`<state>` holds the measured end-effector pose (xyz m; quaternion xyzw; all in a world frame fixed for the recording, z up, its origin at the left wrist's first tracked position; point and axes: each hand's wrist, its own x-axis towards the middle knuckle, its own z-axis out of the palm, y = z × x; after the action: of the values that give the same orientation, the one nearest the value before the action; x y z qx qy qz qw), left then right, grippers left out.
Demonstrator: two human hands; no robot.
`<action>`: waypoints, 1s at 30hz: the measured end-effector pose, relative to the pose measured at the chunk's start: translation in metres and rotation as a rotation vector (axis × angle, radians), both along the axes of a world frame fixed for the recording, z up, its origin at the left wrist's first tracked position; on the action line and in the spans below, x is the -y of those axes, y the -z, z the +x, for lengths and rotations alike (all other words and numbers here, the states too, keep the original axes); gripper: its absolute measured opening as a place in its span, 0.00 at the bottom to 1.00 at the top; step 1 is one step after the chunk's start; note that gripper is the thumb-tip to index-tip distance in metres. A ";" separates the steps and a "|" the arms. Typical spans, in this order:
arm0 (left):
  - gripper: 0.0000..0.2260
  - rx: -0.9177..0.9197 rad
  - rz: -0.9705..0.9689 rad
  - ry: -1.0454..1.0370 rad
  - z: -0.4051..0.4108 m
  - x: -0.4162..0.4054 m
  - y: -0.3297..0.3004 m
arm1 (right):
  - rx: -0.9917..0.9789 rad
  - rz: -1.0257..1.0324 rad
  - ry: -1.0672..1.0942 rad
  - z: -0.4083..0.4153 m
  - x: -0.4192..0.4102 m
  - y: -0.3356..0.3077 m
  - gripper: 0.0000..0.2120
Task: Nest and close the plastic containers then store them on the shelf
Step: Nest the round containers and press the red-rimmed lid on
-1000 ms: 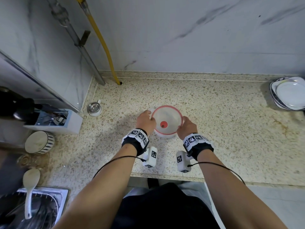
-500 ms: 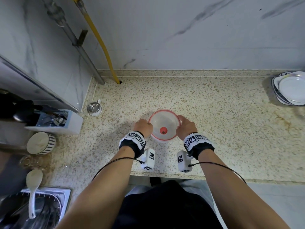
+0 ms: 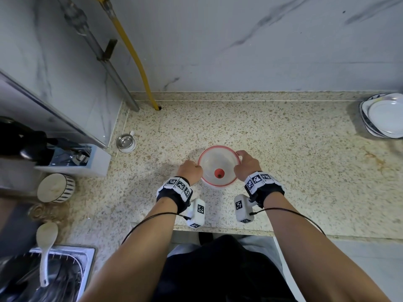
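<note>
Hands are pinching the round translucent container [image 3: 218, 165], red-rimmed with a red centre plug: your left hand [image 3: 189, 172] at 9 o'clock, right hand [image 3: 246, 165] at 3, mid-surface [image 3: 305, 171].

Speckled countertop [image 3: 283, 149], grey marbled wall [image 3: 239, 40]

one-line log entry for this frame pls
stage: closing lid | left hand: grips rim of lidded container | right hand: grips opposite rim | container: upright on countertop | shelf storage: not yet done
</note>
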<state>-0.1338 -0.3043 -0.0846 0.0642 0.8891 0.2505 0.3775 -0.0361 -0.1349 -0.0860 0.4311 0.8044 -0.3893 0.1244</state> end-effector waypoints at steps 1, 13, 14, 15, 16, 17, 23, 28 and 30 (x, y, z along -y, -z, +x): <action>0.09 0.020 0.011 -0.001 0.000 0.002 0.001 | -0.009 -0.018 0.007 0.002 -0.001 0.001 0.28; 0.21 -0.045 0.120 -0.158 0.023 0.004 -0.001 | -0.054 -0.052 0.125 0.029 -0.005 0.006 0.17; 0.20 -0.048 0.119 -0.178 0.026 0.001 -0.004 | -0.057 -0.046 0.129 0.030 -0.005 0.005 0.17; 0.20 -0.053 0.116 -0.201 0.029 -0.002 -0.006 | -0.059 -0.041 0.135 0.031 -0.007 0.004 0.18; 0.20 -0.063 0.117 -0.225 0.031 -0.005 -0.009 | -0.067 -0.039 0.138 0.032 -0.009 0.002 0.18; 0.19 -0.082 0.122 -0.247 0.033 -0.008 -0.011 | -0.083 -0.033 0.139 0.034 -0.011 -0.001 0.18; 0.15 -0.217 0.177 -0.307 0.042 -0.037 -0.049 | -0.231 0.042 0.093 0.046 -0.037 -0.034 0.14; 0.11 -0.354 0.242 -0.341 0.059 -0.072 -0.092 | -0.329 0.078 0.109 0.063 -0.072 -0.072 0.17; 0.11 -0.374 0.271 -0.367 0.066 -0.085 -0.107 | -0.362 0.107 0.118 0.068 -0.085 -0.086 0.18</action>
<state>-0.0677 -0.2194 0.0222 -0.0027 0.8984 0.4151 0.1433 0.0319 -0.0497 0.0002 0.4065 0.8066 -0.4237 -0.0684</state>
